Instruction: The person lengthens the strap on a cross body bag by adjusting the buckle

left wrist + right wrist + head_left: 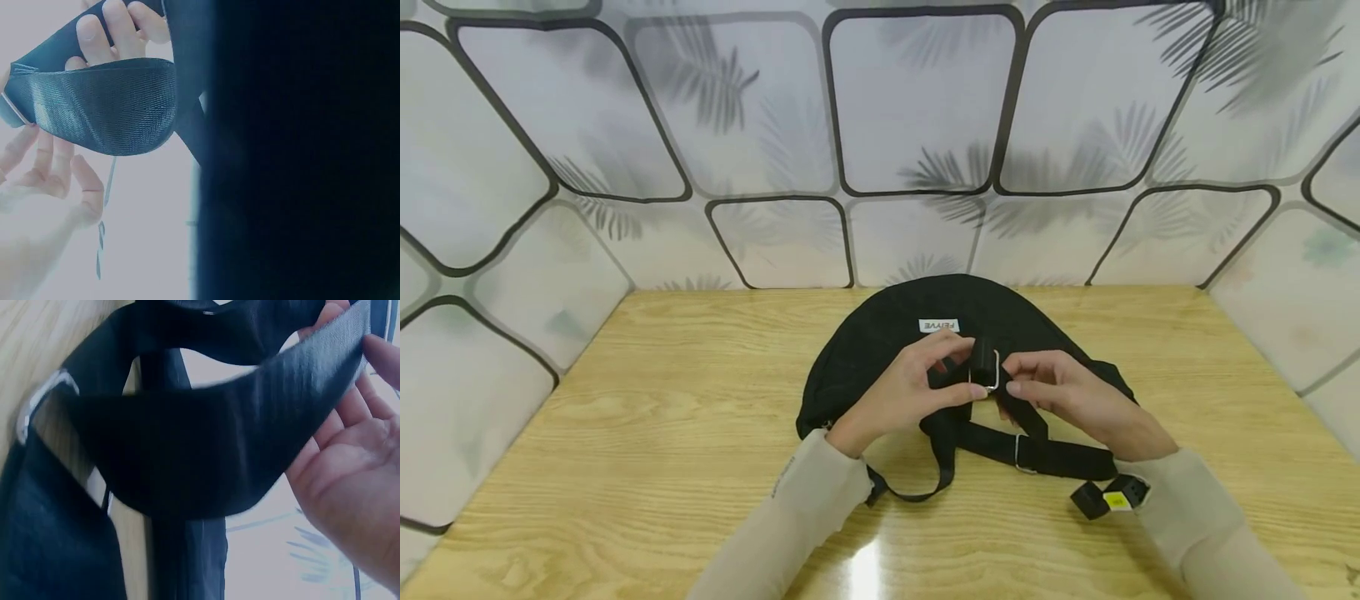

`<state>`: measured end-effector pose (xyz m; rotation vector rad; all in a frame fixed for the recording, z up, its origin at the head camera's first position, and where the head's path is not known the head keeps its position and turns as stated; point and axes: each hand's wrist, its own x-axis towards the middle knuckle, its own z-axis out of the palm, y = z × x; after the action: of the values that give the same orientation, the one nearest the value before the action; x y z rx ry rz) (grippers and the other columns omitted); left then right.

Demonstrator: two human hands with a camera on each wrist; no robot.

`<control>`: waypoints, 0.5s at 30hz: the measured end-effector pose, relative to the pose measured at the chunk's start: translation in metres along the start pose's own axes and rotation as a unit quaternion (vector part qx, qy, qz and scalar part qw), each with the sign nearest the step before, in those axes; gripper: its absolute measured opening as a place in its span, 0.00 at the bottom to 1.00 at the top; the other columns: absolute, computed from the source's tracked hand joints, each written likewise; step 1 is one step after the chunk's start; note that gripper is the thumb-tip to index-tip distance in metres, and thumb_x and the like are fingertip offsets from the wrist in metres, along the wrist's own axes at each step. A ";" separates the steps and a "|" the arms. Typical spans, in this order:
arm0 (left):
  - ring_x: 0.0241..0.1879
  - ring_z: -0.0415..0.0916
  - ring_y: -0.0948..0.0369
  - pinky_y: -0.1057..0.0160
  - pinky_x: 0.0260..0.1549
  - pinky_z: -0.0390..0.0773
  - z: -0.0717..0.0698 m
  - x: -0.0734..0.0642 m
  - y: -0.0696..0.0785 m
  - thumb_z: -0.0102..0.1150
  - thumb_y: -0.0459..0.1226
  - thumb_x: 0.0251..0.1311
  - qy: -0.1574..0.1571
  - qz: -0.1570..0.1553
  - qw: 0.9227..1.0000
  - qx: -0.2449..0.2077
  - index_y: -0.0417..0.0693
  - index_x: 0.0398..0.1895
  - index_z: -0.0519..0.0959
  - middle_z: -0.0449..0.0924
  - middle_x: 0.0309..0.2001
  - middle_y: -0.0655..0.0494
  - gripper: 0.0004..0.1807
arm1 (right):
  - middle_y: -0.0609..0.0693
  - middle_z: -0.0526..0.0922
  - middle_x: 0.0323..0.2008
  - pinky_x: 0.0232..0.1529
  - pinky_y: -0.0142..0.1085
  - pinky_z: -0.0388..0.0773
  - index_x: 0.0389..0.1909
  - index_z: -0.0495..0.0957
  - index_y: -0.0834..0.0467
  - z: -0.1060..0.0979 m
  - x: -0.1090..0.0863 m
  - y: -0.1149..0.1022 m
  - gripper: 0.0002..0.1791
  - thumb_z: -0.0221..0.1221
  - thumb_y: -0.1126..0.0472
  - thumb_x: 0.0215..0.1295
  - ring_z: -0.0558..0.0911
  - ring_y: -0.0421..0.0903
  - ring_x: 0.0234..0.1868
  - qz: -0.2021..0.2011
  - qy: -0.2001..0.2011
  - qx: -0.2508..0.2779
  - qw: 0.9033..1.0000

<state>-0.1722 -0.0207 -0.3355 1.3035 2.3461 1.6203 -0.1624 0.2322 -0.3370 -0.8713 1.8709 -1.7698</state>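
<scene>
A black bag (880,350) with a white label (938,325) lies on the table, its black webbing strap (1067,460) spread in front of it. Over the bag, my left hand (906,387) holds the strap beside a rectangular metal buckle (995,371), thumb at the buckle's lower edge. Just to the right, my right hand (1071,396) pinches the strap between thumb and fingers. Its palm shows in the right wrist view, where the strap (175,450) hangs in a wide loop. A second metal buckle (1024,454) sits lower on the strap.
The wooden table (662,417) ends at a padded-looking patterned backdrop (917,100) behind the bag. A thin strap loop (947,471) hangs toward the front. A small black device with a yellow label (1116,500) is at the right cuff.
</scene>
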 end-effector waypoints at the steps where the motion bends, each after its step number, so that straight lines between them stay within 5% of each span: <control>1: 0.49 0.74 0.63 0.61 0.50 0.72 0.000 0.000 0.000 0.67 0.33 0.65 0.000 -0.002 1.000 0.000 0.39 0.63 0.78 0.78 0.48 0.53 0.23 | 0.49 0.83 0.32 0.40 0.38 0.79 0.43 0.78 0.61 0.000 0.000 0.001 0.10 0.48 0.71 0.78 0.81 0.46 0.33 0.000 0.001 0.000 1.000; 15: 0.49 0.73 0.63 0.62 0.49 0.72 0.005 0.000 0.000 0.67 0.34 0.65 -0.024 0.001 1.000 0.013 0.37 0.61 0.78 0.77 0.49 0.52 0.22 | 0.46 0.82 0.34 0.34 0.35 0.79 0.42 0.79 0.58 0.009 0.004 0.000 0.15 0.45 0.76 0.77 0.80 0.42 0.31 -0.086 0.003 0.037 0.996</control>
<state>-0.1703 -0.0173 -0.3382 1.3347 2.3470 1.5468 -0.1592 0.2231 -0.3377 -1.0258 1.7675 -1.9314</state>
